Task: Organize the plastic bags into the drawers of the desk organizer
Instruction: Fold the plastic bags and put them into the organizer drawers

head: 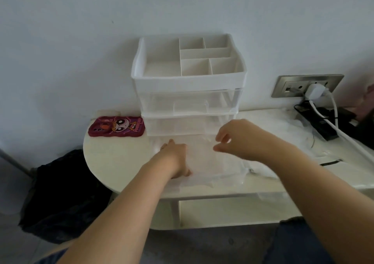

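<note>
On a white table (113,162) set against a pale wall stands a white desk organizer (188,81). Its top tray is split into open compartments, and below it sit two clear drawers, an upper drawer (190,103) and a lower drawer (182,125).

Just in front of the organizer, clear plastic (204,162) lies between the two hands. Blur makes it hard to tell whether this is a bag alone or a bag lying in a pulled-out drawer.

The left hand (175,156) lies palm down on the left part of this plastic. Its fingers stretch forward and its thumb is out to the side. The grip is open and flat, pressing rather than holding.

The right hand (238,140) hovers over the right edge of the same plastic. Thumb and forefinger curl toward each other with only a small gap between them. I cannot tell whether this grip has caught the thin film.

A loose pile of plastic bags (271,126) lies on the table to the right of the organizer, near the right forearm.

Just to the left of the organizer lies a red phone case (117,126) with a cartoon face. At the far right, a white plug (314,90) sits in a metal wall socket (283,87), and its white cable (334,120) runs over a black device (323,129). A dark bag (60,193) sits on the floor to the left of the table.
</note>
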Available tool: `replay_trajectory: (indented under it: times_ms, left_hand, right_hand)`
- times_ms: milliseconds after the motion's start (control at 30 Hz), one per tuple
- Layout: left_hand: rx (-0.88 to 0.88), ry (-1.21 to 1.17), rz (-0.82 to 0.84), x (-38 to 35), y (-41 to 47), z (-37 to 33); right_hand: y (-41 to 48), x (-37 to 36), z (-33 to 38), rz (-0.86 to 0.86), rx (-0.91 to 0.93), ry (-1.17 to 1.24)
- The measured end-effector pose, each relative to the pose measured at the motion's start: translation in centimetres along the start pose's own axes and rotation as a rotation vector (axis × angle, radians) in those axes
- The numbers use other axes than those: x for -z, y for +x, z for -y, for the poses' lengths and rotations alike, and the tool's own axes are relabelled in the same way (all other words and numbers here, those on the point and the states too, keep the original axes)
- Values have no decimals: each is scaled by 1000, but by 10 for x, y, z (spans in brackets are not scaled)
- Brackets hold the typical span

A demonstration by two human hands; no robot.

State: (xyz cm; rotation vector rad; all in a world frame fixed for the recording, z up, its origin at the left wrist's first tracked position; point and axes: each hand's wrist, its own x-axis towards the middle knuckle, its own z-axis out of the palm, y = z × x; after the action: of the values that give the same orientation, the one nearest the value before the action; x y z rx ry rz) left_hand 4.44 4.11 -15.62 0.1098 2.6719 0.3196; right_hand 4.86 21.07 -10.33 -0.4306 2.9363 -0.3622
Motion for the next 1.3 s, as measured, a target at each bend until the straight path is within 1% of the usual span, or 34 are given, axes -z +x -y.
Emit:
replay_trajectory:
  times_ms: [67,100,167,233,300,400,433,500,567,633,700,767,900,967,1067,1200,1300]
  left_hand:
    - [-44,-65,-101,0,-4,2]
    - [-80,-81,-159,-1,-8,3]
    - [-157,-102,-264,-4,-14,5]
    - [-239,-113,-319,-8,-19,0]
    - [-306,-119,-373,-12,-23,-2]
    - [-352,-118,-454,-17,-27,-10]
    - [-359,-123,-470,-18,-28,-12]
    - [-371,-129,-491,-19,-30,-14]
    - [-375,-135,-494,-20,-31,-16]
    - [-371,-133,-483,-22,-32,-16]
    - [-368,-124,-474,-24,-32,-15]
    - [-357,-124,-466,-24,-32,-13]
    - [-348,-130,-467,-23,-31,-10]
    - [-349,-132,-466,-23,-30,-10]
    - [-354,-129,-467,-23,-30,-13]
    - [-361,-130,-476,-22,-30,-13]
    - [-358,-128,-482,-21,-32,-12]
  right_hand:
    - [-13,10,-19,-6,-60,11]
    - [-20,13,-31,28,-109,18]
    - [-34,17,-53,159,-210,-18]
    - [-50,15,-74,301,-297,-91]
    - [-56,8,-86,372,-311,-181]
    - [-65,-6,-101,404,-322,-267]
    - [-66,-11,-106,396,-343,-262]
    - [-62,-22,-116,310,-350,-219]
    - [-56,-29,-121,173,-314,-141]
    - [-47,-37,-125,95,-255,-112]
    - [-39,-46,-127,123,-205,-166]
    - [-35,-52,-127,148,-214,-223]
    - [-38,-48,-121,-4,-280,-174]
    - [-40,-46,-118,-75,-294,-213]
    - [-45,-45,-116,-121,-288,-248]
    - [-54,-40,-112,-175,-261,-188]
    - [-59,-31,-109,-221,-247,-75]
